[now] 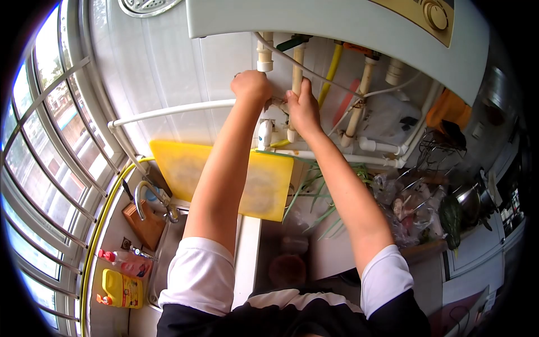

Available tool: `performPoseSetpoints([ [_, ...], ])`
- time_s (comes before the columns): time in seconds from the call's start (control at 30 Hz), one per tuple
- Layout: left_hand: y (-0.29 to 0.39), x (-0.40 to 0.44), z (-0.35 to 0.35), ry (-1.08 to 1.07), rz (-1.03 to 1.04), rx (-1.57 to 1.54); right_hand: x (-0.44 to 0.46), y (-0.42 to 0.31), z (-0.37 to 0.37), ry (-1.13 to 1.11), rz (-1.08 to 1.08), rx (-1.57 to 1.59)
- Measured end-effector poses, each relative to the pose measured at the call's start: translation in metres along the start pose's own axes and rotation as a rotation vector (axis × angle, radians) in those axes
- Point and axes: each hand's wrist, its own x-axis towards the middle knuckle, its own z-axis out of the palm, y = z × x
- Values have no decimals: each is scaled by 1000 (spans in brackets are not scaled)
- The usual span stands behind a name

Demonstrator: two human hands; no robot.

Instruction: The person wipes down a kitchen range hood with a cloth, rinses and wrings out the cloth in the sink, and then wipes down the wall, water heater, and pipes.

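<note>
Both arms reach up to the pipes under a white wall-mounted heater point(337, 28). My left hand point(251, 87) is closed in a fist just below the end of a beige pipe point(265, 56); what it holds is hidden. To its right, my right hand point(304, 109) has its fingers around another beige pipe point(298, 62), with the thumb up along it. Between the hands, fittings near the wall are partly covered. A white valve-like fitting point(265, 135) stands below my left hand.
A yellow board point(269, 185) leans on the wall below the pipes. At left are a faucet point(154, 194), a sink point(168, 253), a knife block point(143, 222), bottles point(120, 289) and a barred window. Green onions point(320, 194) and bagged food point(407, 205) lie at right.
</note>
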Motion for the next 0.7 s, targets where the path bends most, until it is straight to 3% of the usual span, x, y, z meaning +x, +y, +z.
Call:
performPoseSetpoints([
  [0.23, -8, -1, 16, 72, 53, 27, -1, -5, 0, 6, 8, -16],
  [0.3, -15, -20, 28, 354, 173, -30, -1, -4, 2, 13, 3, -17],
  [0.33, -17, -26, 32, 392, 177, -73, -1, -5, 1, 17, -2, -23],
  [0.43, -30, -47, 39, 438, 165, -307, -1, -6, -2, 1, 0, -30],
  [0.7, -49, -64, 64, 583, -45, -493, 1, 6, 10, 90, -66, -46],
])
